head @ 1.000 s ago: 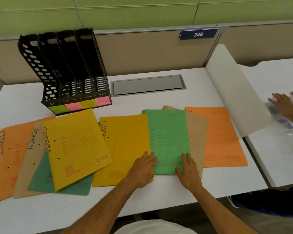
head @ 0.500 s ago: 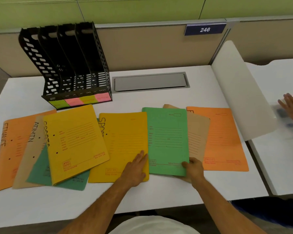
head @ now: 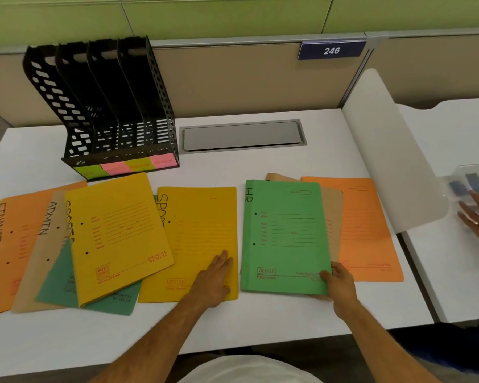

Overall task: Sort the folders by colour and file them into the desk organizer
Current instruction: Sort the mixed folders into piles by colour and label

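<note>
On the white worktop (head: 233,327), I see the folders fanned out flat in a row, with the black desk organizer (head: 108,106) standing at the far left, well apart from both hands. My right hand (head: 339,283) grips the near right corner of the green folder (head: 284,236) marked HR: the thumb lies on the cover and the fingers curl under the edge. My left hand (head: 213,280) rests flat, fingers straight, on the near right part of the yellow folder (head: 199,239), holding nothing.

The green folder lies with its long axis running away from me, spine on the left, just beside the yellow folder with a narrow strip of worktop between them. It overlaps a tan folder (head: 333,217), which in turn overlaps an orange folder (head: 368,230). The organizer lies forward and to the left of the gripped corner, so I judge that the right hand must carry the folder across the yellow one to reach a slot.

The folders are thin matte card, flexible, with printed lines and punched holes. The organizer is rigid perforated plastic with four upright slots and coloured labels (head: 127,165) on its front lip.
</note>
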`<state>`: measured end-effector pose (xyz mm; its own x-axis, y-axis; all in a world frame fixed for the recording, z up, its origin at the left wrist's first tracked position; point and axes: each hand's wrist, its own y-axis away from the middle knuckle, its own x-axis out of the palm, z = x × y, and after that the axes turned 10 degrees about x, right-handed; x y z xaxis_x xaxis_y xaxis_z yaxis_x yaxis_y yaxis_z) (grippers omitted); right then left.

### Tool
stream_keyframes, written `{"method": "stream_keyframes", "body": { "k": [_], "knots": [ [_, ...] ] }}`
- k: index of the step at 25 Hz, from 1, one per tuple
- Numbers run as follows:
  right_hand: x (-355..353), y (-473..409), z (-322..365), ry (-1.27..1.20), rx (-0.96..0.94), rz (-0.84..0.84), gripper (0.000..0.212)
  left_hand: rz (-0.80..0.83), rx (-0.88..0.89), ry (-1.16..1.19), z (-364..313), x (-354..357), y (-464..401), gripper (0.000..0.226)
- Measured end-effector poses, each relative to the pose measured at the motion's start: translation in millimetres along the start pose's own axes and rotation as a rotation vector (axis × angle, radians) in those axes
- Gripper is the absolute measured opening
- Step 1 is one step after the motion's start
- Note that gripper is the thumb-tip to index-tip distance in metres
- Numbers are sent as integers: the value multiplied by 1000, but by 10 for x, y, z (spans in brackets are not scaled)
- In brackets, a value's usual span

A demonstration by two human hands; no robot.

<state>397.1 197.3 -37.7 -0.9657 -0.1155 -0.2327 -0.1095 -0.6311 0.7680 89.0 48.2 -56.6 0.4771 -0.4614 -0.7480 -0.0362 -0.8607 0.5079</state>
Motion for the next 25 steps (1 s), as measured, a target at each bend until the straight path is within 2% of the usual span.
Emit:
{"method": "stream_keyframes", "body": {
  "k": [4, 6, 9, 12, 15, 20, 25],
  "knots": [
    [-16, 41, 72, -135, 27, 73, 36, -105, -65, 254, -50, -113, -29, 75],
    [-18, 67, 112, -189, 45, 110, 38, -195, -92, 455, -127, -210, -42, 65],
    [28, 122, 167, -229, 46, 174, 40, -306, -57, 857, -280, -380, -18, 37],
    [183, 226, 224, -243, 25, 237, 39, -350, -87, 1085, -338, -520, 50, 27],
    [375, 334, 225, -253, 37, 295, 39, -360, -118, 1185, -272, -602, 177, 30],
    [698, 513, 90, -208, 50, 409, 39, -474, -158, 1259, 5, -736, 497, 31],
    [1107, 806, 74, -198, 98, 510, 35, -487, -145, 1329, 421, -845, 857, 33]
  ]
}}
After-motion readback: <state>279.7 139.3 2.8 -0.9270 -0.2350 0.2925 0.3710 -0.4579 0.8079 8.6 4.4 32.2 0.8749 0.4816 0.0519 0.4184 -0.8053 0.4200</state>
